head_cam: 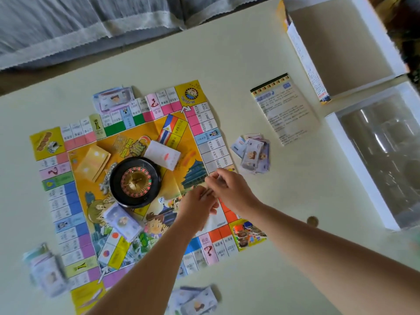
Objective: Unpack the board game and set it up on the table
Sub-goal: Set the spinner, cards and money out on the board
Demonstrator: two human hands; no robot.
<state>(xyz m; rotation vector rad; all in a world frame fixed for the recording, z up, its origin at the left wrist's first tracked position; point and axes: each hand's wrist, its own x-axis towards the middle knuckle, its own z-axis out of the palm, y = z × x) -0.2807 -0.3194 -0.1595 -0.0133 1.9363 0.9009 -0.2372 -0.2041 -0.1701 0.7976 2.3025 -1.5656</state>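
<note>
Head view: at 1 o'clock an open box [341, 48] holds a leaflet [305, 60] leaning on its left wall; at 3 o'clock a second box [354, 160] holds a clear plastic tray [386, 155]. The board [75, 201] lies flat on the bench [227, 53], with a wheel [135, 181] at its centre. The left hand [197, 202] and right hand [230, 189] meet over its 4 o'clock side, fingers bunched; I cannot tell whether they grip anything.

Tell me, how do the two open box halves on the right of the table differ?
The upper box half shows a bare brown cardboard bottom; the lower box half holds a clear plastic insert. The upper one sits at the table's far corner, the lower one nearer the camera. Both are white-walled and open upward.
</note>
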